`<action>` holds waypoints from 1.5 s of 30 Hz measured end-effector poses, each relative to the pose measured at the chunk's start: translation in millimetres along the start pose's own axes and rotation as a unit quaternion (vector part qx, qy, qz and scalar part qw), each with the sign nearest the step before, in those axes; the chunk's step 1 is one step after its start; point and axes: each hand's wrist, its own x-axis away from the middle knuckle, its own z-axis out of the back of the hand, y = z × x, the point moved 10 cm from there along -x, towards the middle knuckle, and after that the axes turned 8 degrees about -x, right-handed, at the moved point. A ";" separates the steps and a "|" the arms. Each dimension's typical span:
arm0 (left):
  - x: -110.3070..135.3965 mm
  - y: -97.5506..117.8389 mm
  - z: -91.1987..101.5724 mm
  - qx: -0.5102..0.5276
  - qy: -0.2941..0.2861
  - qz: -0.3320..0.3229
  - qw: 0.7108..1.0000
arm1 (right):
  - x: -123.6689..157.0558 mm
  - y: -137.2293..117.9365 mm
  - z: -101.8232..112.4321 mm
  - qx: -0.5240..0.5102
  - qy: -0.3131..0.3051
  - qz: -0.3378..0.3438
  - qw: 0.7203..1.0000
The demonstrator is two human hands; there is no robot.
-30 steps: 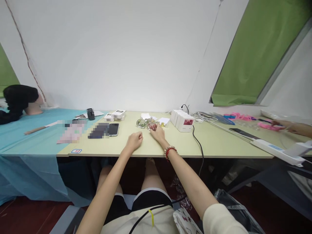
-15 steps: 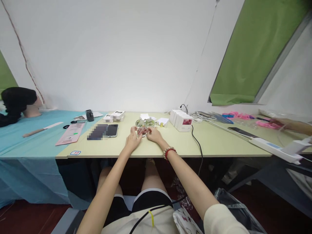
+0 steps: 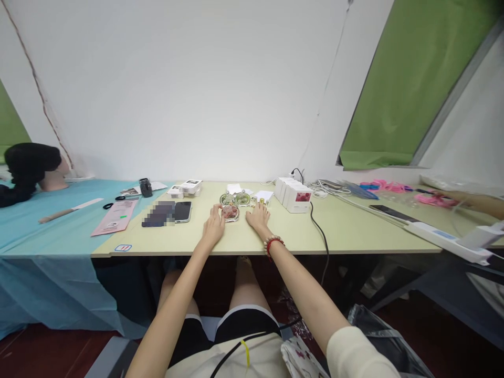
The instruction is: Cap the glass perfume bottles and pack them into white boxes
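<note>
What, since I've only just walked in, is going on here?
At a table, a person's left hand is at the left edge of a red glass piece. The right hand is at a gold piece; whether it has a grip on it can't be told. Two green pieces sit behind the red one, white boxes to the right.

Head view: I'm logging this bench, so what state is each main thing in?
Clear round glass bottle with pink contents: touching the left hand; capping unclear.
Bare right hand: fingers spread.
Pale-edged rectangular smartphone: flat, screen dark.
White rectangular boxes: standing in a row.
Green window cover: hanging down.
</note>
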 end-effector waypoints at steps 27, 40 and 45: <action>0.3 9.4 -8.4 -0.017 -0.038 -0.046 0.998 | 1.3 -20.1 -10.5 0.020 -0.062 0.083 0.994; 1.7 10.8 -7.0 -0.025 -0.056 -0.038 0.997 | 3.6 -19.5 -3.6 0.007 -0.071 0.080 0.994; 1.6 10.4 -8.2 -0.028 -0.055 -0.042 0.997 | 9.9 -36.4 -0.7 -0.024 -0.065 0.140 0.988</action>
